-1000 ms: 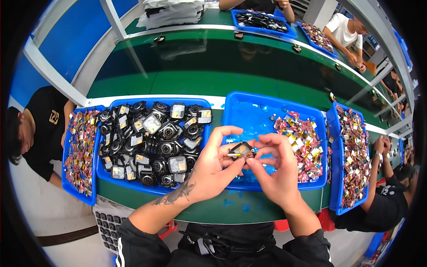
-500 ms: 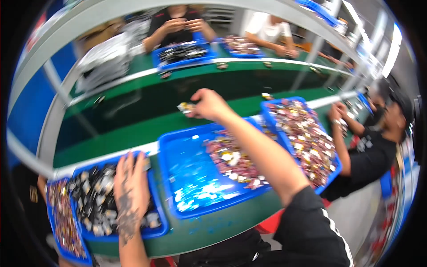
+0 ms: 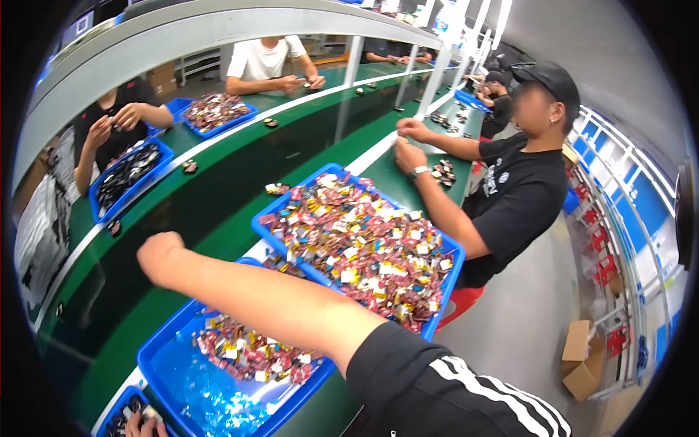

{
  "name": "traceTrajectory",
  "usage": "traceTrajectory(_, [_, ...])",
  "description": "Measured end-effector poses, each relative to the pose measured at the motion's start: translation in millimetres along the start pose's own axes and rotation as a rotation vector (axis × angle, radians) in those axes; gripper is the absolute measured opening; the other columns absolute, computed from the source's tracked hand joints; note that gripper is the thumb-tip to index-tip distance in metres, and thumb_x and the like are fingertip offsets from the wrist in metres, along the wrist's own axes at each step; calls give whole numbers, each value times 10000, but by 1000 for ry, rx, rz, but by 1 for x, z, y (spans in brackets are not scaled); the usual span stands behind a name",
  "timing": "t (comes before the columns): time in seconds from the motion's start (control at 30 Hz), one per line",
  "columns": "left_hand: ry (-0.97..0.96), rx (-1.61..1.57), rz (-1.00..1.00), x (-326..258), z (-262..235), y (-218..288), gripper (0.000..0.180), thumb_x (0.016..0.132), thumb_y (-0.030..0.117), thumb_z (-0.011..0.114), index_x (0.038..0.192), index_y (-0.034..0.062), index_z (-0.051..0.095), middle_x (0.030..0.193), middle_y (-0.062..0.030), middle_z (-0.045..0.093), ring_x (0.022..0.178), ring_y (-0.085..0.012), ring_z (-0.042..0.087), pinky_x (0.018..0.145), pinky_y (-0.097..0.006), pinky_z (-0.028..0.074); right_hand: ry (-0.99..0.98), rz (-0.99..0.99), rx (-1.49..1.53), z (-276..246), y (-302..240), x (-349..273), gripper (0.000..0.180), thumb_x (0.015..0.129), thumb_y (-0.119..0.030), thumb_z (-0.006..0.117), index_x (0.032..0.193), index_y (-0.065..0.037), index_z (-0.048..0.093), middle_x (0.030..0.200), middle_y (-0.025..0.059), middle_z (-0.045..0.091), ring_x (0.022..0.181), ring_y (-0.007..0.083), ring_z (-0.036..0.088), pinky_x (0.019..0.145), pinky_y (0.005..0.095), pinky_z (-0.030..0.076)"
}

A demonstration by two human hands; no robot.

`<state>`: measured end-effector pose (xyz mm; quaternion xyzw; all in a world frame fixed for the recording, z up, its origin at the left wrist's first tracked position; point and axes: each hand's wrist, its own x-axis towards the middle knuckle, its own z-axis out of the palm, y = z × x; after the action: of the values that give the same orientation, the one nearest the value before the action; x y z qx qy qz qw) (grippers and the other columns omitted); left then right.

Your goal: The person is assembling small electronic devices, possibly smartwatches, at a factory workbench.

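Note:
My right hand (image 3: 160, 258) hangs over the dark conveyor belt (image 3: 218, 197), its arm reaching across two trays. The fingers are curled in, and whatever they hold is hidden behind the hand. At the lower left edge, my left hand (image 3: 143, 428) shows only its fingertips. They lie slightly apart on small black and silver pieces in a blue tray (image 3: 160, 421). Under my right forearm sits a blue tray (image 3: 149, 357), partly covered with small pink, white and yellow packaged pieces (image 3: 251, 349). A fuller blue tray (image 3: 455, 280) of similar pieces (image 3: 364, 240) overlaps its far right side.
A co-worker in a black cap (image 3: 531, 167) sits at the right, hands near the table edge. Across the belt, two people handle small parts beside blue trays (image 3: 131, 178). A grey frame bar (image 3: 218, 33) arches above. Loose pieces (image 3: 277, 189) lie along the belt's edge.
The view has swung to the right. The small packaged piece that showed in my right hand is out of sight. My left hand has slipped mostly below the lower edge.

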<state>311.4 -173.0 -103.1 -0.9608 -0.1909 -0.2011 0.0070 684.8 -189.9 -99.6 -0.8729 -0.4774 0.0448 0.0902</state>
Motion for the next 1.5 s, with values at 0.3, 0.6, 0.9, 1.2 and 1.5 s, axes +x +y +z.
traceTrajectory(0.3, [18, -366, -192, -29, 2, -8, 254, 719, -76, 554, 959, -35, 625, 1044, -202, 594, 1016, -360, 565, 910, -433, 438, -522, -705, -116, -48, -19, -152, 204, 762, -143, 669, 901, 6, 675, 949, 201, 693, 926, 335, 690, 768, 455, 562])
traceTrajectory(0.6, [43, -230, -169, -15, -14, 15, 200, 649, -48, 681, 829, 9, 613, 835, -134, 613, 851, -337, 584, 763, -427, 478, -379, -640, -75, -49, -11, -210, 300, 765, -57, 648, 1063, -30, 621, 980, 165, 613, 919, 337, 661, 756, 434, 551])
traceTrajectory(0.9, [254, -416, -258, -12, -24, 10, 225, 766, -67, 632, 977, 10, 644, 817, -137, 610, 779, -328, 617, 699, -400, 497, 303, -528, 316, -63, -40, -223, 289, 704, -66, 788, 941, -42, 624, 1105, 160, 557, 970, 294, 557, 832, 401, 478])
traceTrajectory(1.2, [319, -582, -317, -13, -11, 8, 128, 838, -32, 621, 964, -9, 628, 822, -125, 630, 666, -221, 632, 600, -308, 485, 989, -267, 482, -46, -38, -268, 183, 714, -52, 731, 851, -109, 624, 1333, 206, 477, 1216, 336, 485, 1038, 461, 381])
traceTrajectory(1.5, [92, -1508, -537, -13, -10, 10, 269, 924, -6, 568, 1187, -45, 527, 979, -100, 656, 760, -149, 664, 662, -248, 539, 515, -217, 60, -47, -24, -139, 121, 767, -115, 733, 809, -36, 653, 964, 147, 664, 928, 333, 635, 795, 410, 513])
